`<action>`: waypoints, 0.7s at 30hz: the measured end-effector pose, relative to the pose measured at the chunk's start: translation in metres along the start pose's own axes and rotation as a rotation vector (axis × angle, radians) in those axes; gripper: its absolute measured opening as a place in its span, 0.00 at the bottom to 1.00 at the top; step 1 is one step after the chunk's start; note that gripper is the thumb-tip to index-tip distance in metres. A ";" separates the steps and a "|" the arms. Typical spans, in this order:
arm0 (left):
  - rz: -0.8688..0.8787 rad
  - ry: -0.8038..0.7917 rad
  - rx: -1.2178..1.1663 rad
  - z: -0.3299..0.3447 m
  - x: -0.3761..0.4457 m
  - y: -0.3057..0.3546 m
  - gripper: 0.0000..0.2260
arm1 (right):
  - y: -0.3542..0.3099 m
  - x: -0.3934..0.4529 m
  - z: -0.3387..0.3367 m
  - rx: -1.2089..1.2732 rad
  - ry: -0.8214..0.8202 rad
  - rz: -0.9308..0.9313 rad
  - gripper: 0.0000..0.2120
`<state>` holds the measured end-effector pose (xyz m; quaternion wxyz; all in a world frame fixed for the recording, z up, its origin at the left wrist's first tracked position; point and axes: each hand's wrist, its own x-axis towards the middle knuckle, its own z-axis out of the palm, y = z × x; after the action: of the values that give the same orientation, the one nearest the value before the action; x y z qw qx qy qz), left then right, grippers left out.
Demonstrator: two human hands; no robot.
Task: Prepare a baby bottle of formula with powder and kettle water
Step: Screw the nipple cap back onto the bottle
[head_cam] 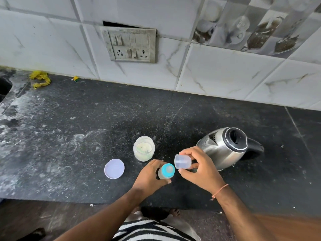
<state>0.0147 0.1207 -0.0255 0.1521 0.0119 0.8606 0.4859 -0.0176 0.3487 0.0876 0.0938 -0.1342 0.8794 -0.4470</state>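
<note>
A baby bottle (166,171) with a blue collar and teat stands on the black counter (69,136); my left hand (151,174) is wrapped around its body. My right hand (198,167) holds the bottle's clear cap (182,161) just above and right of the teat, tilted on its side. Behind the bottle stands an open clear jar (143,150) with pale formula powder in it. Its white round lid (114,168) lies flat to the left. A steel kettle (225,148) with a black handle sits to the right, its lid open.
A tiled wall with a switch and socket panel (130,45) rises behind the counter. Yellow scraps (40,79) lie at the back left near a sink edge (4,87). The counter's front edge runs just below my wrists. White powder dusts the left side.
</note>
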 end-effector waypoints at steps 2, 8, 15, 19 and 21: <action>0.017 -0.002 -0.004 -0.001 0.000 0.000 0.25 | -0.007 -0.004 0.000 -0.055 -0.076 -0.043 0.21; 0.046 0.007 -0.019 -0.002 0.000 0.001 0.25 | -0.023 0.001 0.029 -0.599 -0.188 -0.108 0.26; 0.067 0.010 -0.016 -0.002 0.001 -0.002 0.22 | -0.026 0.000 0.036 -0.761 -0.207 -0.066 0.28; 0.070 0.013 -0.020 -0.001 0.001 -0.003 0.23 | -0.014 -0.009 0.044 -0.745 -0.150 -0.062 0.29; 0.070 0.014 -0.022 0.000 0.002 -0.004 0.23 | -0.010 -0.010 0.046 -0.718 -0.135 -0.062 0.28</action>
<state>0.0136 0.1191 -0.0291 0.1288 0.0371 0.8554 0.5003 0.0063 0.3114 0.0691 0.0848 -0.2141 0.9677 -0.1025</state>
